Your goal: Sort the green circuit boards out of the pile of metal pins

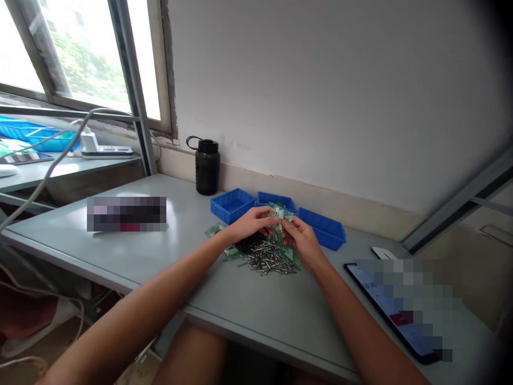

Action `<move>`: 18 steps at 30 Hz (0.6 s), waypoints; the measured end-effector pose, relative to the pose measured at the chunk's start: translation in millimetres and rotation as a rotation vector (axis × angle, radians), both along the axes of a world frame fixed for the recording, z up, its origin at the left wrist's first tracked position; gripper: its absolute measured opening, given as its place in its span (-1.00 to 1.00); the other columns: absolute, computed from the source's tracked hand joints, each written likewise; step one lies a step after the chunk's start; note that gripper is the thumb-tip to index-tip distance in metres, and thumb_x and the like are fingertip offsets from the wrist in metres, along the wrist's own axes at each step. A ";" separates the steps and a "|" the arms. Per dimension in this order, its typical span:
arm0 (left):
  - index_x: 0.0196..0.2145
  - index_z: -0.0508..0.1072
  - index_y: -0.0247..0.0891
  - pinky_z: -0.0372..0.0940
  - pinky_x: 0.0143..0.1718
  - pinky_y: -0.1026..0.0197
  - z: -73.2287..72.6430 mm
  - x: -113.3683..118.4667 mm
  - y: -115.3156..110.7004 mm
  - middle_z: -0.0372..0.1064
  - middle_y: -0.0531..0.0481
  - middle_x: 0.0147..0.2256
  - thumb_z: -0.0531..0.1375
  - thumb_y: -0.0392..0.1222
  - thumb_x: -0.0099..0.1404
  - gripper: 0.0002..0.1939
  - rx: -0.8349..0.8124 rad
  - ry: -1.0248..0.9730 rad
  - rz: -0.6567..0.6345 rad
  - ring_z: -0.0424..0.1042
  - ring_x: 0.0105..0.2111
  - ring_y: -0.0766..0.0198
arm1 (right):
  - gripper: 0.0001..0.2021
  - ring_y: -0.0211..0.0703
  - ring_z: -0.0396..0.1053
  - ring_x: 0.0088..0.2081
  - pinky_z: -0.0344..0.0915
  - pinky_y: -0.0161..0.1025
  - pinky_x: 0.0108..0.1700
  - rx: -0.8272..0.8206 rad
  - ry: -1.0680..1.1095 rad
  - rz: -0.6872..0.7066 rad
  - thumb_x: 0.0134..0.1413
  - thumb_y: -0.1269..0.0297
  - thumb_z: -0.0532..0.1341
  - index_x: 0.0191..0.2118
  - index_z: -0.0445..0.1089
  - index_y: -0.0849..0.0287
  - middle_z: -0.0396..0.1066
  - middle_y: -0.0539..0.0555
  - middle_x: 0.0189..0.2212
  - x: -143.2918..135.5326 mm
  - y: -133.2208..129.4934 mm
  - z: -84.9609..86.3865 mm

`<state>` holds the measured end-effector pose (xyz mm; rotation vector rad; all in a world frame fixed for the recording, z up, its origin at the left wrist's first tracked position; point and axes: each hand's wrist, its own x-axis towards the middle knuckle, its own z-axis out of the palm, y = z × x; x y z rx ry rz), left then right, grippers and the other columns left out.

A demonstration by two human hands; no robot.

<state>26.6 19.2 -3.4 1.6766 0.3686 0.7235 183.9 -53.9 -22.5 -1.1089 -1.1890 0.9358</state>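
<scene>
My left hand (255, 222) and my right hand (300, 237) meet above the table, fingers closed on a clear green-tinted plastic bag (279, 215) with small pale pieces in it. Beneath them lies a pile of silver metal pins (269, 259), with darker small parts (250, 243) at its left side. More green plastic bags (216, 230) lie around the pile, partly hidden by my left hand and wrist. Behind the hands stand a left blue bin (232, 205), a middle blue bin (266, 198) holding something green, and a right blue bin (323, 230).
A dark bottle (207, 168) stands by the wall. On the right of the grey table (256, 321) lie a tablet (385, 315) and a white object (383, 253). A blurred-out item (126, 214) lies left. Cables, a power strip (108, 152) and a blue tray (52, 138) are further left.
</scene>
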 end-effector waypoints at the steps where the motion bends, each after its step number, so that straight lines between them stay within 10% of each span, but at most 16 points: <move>1: -0.40 0.31 -0.30 0.26 -0.38 0.26 0.4 -0.1 -0.7 0.23 0.04 -0.45 0.17 -0.04 0.17 -0.76 0.034 -0.003 0.004 0.29 -0.45 0.36 | -0.72 -0.28 0.24 -0.52 0.19 -0.32 -0.51 0.013 -0.021 -0.022 -0.09 0.03 0.25 -0.32 0.38 0.13 0.31 -0.04 -0.50 0.3 0.6 -0.5; 18: -0.56 0.25 -0.30 0.15 -0.46 0.29 5.9 -3.1 -0.9 0.20 0.07 -0.60 0.08 0.00 0.25 -0.65 0.197 0.025 0.084 0.25 -0.53 0.36 | -0.75 -0.28 0.20 -0.57 0.15 -0.31 -0.53 0.062 0.001 -0.088 -0.07 0.04 0.23 -0.35 0.38 0.10 0.25 -0.08 -0.58 -3.6 0.9 -0.4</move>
